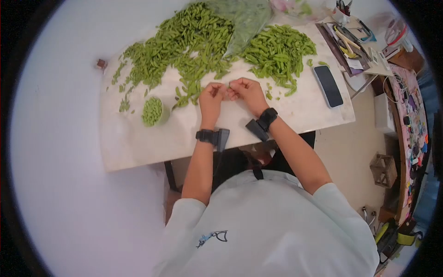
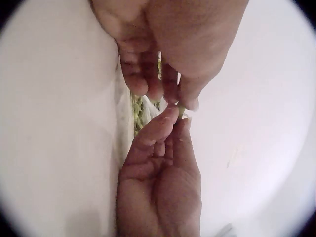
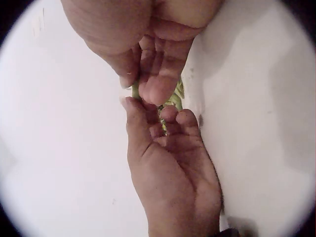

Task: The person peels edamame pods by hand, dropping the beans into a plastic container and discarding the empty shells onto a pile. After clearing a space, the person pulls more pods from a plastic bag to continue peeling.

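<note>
Above the white table (image 1: 138, 147), the left hand (image 1: 211, 99) and right hand (image 1: 248, 92) meet fingertip to fingertip. Between them is a small green pod (image 2: 181, 110), pinched by thumb and forefinger from both sides; fingertips cover most of it. The left wrist view has the left hand (image 2: 173, 39) above the right hand (image 2: 160, 182). The right wrist view shows the pod (image 3: 136, 91) between the right hand (image 3: 143, 39) at the top and the left hand (image 3: 175, 173) below. A cup of shelled green beans (image 1: 152, 111) stands left of the hands.
A wide heap of green pods (image 1: 189, 41) lies beyond the hands, with another pile (image 1: 279, 51) to its right. A clear plastic bag (image 1: 247, 23) rests between them. A phone (image 1: 328, 86) lies near the right edge, beside a side table holding tools (image 1: 348, 44).
</note>
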`<state>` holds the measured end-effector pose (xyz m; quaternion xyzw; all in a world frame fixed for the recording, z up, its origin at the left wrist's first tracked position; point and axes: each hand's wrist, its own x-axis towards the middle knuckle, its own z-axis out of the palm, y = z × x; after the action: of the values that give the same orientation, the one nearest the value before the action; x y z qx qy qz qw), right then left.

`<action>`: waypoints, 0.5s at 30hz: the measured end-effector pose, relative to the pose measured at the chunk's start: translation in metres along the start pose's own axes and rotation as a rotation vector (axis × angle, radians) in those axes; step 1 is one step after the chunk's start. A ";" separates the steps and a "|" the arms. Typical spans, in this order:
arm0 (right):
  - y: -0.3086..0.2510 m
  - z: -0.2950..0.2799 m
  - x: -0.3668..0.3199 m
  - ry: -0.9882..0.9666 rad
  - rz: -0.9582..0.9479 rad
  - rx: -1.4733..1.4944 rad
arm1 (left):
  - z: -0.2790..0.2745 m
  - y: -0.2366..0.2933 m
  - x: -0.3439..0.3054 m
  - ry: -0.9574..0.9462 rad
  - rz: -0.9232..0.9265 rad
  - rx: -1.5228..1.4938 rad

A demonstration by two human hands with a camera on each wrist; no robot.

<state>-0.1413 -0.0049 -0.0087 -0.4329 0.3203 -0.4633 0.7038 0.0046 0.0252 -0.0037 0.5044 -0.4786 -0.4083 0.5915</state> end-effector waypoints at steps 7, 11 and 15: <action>-0.002 -0.008 0.005 -0.085 0.049 0.038 | -0.002 -0.011 -0.003 0.016 0.130 -0.022; 0.000 -0.011 0.006 -0.082 0.089 0.053 | 0.003 0.002 -0.011 0.060 0.322 0.286; -0.003 -0.017 0.003 -0.127 0.125 0.214 | 0.007 0.016 -0.010 0.001 0.574 0.585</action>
<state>-0.1561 -0.0132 -0.0135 -0.3628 0.2503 -0.4220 0.7923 -0.0047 0.0356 0.0112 0.4975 -0.6956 -0.0730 0.5132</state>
